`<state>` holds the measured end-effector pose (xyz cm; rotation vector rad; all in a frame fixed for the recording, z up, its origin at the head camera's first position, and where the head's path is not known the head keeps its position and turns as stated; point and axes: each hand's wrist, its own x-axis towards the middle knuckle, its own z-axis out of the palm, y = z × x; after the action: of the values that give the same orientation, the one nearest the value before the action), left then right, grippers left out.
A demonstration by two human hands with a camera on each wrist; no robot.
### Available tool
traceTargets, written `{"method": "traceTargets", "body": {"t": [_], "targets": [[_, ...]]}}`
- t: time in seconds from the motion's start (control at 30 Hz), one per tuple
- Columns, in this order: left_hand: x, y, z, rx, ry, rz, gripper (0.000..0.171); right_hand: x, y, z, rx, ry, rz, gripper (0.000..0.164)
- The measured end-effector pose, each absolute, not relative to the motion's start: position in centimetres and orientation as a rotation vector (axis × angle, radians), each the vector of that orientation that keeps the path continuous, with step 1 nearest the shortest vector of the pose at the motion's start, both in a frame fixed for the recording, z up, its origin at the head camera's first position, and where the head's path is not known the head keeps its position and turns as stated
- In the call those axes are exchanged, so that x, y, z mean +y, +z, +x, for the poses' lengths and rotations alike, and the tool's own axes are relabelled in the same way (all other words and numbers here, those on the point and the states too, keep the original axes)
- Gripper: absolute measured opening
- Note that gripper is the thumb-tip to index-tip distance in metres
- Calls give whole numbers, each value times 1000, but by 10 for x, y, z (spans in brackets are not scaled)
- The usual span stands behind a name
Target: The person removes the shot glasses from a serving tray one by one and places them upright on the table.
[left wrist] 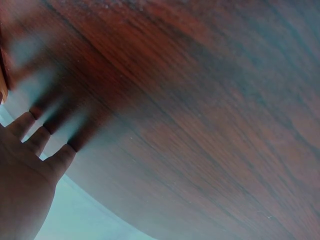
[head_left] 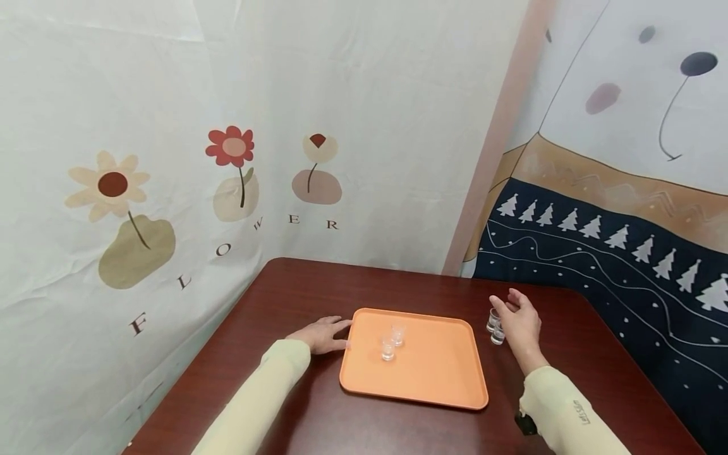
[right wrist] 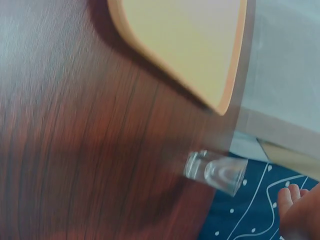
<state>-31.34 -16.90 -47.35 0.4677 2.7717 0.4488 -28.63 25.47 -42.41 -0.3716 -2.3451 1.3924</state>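
Observation:
An orange tray (head_left: 432,366) lies on the table with two small clear shot glasses standing on its left half, the nearer glass (head_left: 388,349) and the farther glass (head_left: 397,335). At the tray's left edge my left hand (head_left: 321,335) rests with fingers spread, fingertips right at the rim. Beyond the right rim stand two more shot glasses, one glass (head_left: 497,333) nearer and another glass (head_left: 492,319) behind it. My right hand (head_left: 519,322) hovers just right of them, thumb apart from loosely bent fingers, holding nothing. The right wrist view shows a glass (right wrist: 215,172) apart from the hand.
The dark reddish-brown wooden table (head_left: 296,284) stands against a white flower-print curtain (head_left: 387,126) at the back and left. A navy tree-print cloth (head_left: 569,253) hangs along the right side.

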Motion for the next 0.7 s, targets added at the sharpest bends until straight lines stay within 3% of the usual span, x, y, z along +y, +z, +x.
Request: {"method": "traceTargets", "body": {"t": [0.7], "targets": [[-168, -471, -312, 2773, 440, 465, 65, 181, -456, -293, -2439, 1588, -130, 54]]}}
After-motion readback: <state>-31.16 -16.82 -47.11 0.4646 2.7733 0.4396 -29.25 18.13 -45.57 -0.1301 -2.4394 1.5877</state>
